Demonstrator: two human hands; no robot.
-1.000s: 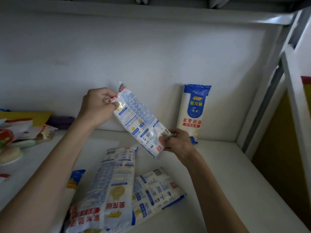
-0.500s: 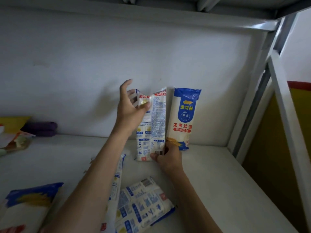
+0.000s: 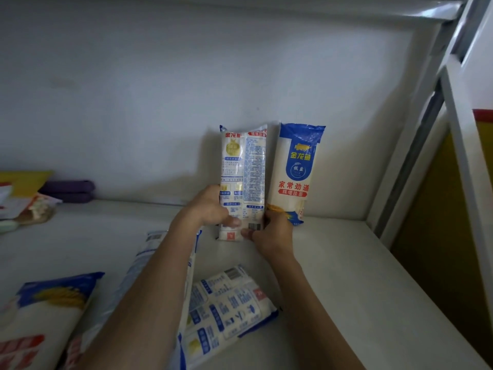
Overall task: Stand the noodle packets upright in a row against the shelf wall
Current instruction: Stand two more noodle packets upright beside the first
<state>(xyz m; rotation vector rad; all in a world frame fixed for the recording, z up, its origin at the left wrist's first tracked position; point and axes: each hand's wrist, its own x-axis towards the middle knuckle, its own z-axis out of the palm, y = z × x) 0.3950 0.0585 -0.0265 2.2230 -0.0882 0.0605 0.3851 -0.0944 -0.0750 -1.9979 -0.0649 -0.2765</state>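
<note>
A white and blue noodle packet stands upright on the shelf, its printed back facing me and its top near the back wall. My left hand grips its lower left side and my right hand grips its lower right corner. Just to its right another noodle packet stands upright against the wall, front side out. Three more packets lie flat on the shelf: one between my forearms, one under my left forearm, one at the lower left.
The white shelf board runs to a metal upright at the right. Purple folded items and other packaged goods sit at the far left by the wall. A yellow panel shows beyond the frame.
The packet I held tilted in the air has been turned upright and set down beside the standing one. My left hand slid from its top down to its lower left side.
</note>
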